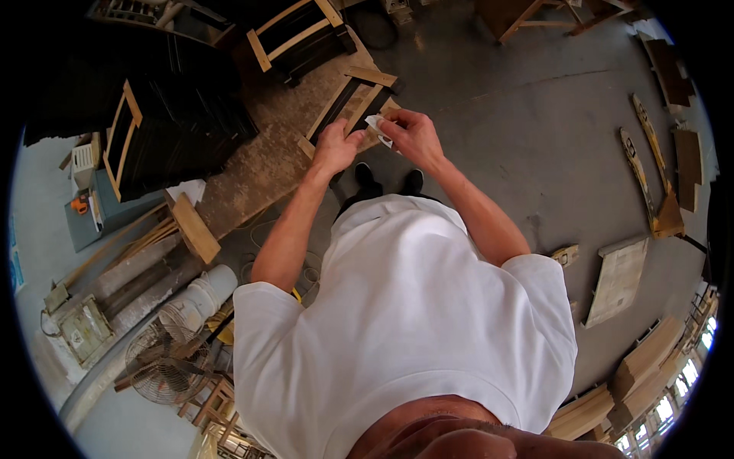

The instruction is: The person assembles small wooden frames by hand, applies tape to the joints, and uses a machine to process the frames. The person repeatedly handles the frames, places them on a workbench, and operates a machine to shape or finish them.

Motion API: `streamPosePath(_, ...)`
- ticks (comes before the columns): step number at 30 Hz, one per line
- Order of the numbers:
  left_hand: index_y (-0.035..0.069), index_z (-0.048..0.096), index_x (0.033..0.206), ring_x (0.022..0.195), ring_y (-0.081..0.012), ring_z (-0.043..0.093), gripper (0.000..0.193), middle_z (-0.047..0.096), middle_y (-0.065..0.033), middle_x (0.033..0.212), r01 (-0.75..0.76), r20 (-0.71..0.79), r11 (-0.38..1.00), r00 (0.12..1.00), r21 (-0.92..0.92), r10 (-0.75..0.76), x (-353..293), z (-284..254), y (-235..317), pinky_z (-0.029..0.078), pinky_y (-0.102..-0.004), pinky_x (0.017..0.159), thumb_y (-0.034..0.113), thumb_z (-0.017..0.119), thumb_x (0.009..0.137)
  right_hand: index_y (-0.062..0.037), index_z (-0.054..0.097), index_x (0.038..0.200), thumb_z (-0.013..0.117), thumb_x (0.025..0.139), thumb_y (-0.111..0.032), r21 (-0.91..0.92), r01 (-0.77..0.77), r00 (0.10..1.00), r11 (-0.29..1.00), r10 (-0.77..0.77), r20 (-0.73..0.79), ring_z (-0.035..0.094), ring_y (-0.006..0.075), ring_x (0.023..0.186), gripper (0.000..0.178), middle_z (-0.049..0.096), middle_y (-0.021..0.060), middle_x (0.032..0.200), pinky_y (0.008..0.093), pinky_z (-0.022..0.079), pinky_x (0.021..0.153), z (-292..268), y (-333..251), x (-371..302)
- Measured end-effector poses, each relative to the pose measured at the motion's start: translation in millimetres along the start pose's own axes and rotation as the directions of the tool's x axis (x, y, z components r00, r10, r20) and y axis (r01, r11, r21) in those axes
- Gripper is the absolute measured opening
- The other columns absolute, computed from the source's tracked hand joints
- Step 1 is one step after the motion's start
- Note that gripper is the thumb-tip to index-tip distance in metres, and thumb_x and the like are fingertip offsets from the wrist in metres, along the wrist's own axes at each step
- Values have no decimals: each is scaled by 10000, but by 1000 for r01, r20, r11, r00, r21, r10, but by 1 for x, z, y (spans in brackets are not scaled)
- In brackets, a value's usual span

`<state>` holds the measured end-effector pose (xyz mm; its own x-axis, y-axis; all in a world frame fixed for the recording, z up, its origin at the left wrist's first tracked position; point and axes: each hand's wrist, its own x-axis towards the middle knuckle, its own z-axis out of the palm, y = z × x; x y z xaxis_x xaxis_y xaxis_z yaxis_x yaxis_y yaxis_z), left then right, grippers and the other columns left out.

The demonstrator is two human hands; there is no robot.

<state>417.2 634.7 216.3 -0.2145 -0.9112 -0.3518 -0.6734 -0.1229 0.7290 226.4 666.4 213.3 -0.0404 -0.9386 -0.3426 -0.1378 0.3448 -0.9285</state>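
White, thin and a bit crumpled, a small piece point(374, 122) is being held by the right hand point(417, 139), whose thumb and fingers are pinching it just above the near edge of a pale-stripped frame point(365, 107). The left hand point(334, 149) is reaching to the same edge; its thumb is standing a little apart from the bent fingers, but I cannot tell whether they are gripping the wood. The frame is lying at the side of the brown bench point(248, 172) nearest to the person. About progress, I am judging that the handling of the white piece is only under way, because it is not yet leaving the fingers; the frame is already having its pale strips in place, and what is remaining to do on it I cannot tell. Counting now: two hands are working, one white piece is showing, and three dark items with pale strips are resting there, namely this frame, a second frame point(298, 40) farther away and a tall stack point(183, 126) on the left, whose layers are staying too dark for counting. Two dark shoes point(413, 182) are standing below, and one fan point(168, 359) is facing up at lower left.
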Motion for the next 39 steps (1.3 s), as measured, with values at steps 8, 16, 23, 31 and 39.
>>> streamPosePath(8, 10, 652, 1058, 1011, -395, 632, 292, 686, -217, 1009, -14, -52, 992, 998, 124, 20, -7, 64, -18, 485, -461, 860, 205, 693, 844, -17, 726, 920, 677, 831, -286, -135, -86, 996, 987, 88, 7, 655, 167, 596, 287, 696, 92, 706, 320, 515, 611, -5, 42, -6)
streamPosePath(16, 10, 655, 1040, 1003, -398, 631, 294, 684, -224, 1002, -40, -35, 994, 998, 102, 44, -6, 71, -36, 484, -456, 851, 211, 704, 831, 4, 711, 890, 678, 837, -274, -102, -177, 984, 979, 177, -7, 633, 142, 589, 285, 682, 74, 704, 304, 515, 580, -18, 54, -18)
streamPosePath(23, 3, 646, 995, 983, -399, 634, 286, 680, -227, 974, -42, 30, 991, 999, 124, 38, -4, 77, -45, 489, -450, 826, 227, 712, 829, -3, 721, 902, 684, 840, -292, -113, -193, 981, 975, 193, -7, 641, 146, 592, 298, 692, 75, 716, 303, 519, 588, -1, 49, -20)
streamPosePath(31, -10, 621, 983, 991, -413, 625, 312, 669, -232, 983, -40, 94, 991, 995, 127, 28, -9, 79, -43, 489, -452, 819, 218, 725, 796, -49, 741, 899, 671, 830, -337, -280, -208, 977, 937, 213, -11, 678, 179, 610, 305, 708, 74, 706, 326, 533, 626, 3, 72, -15)
streamPosePath(39, -35, 626, 1097, 946, -332, 642, 406, 677, -195, 994, -79, 238, 997, 968, -2, 78, -13, 67, -30, 488, -404, 819, 258, 642, 816, -47, 746, 909, 671, 813, -327, -277, -253, 966, 927, 258, -20, 689, 192, 637, 305, 710, 80, 704, 334, 536, 651, -2, 67, -19)
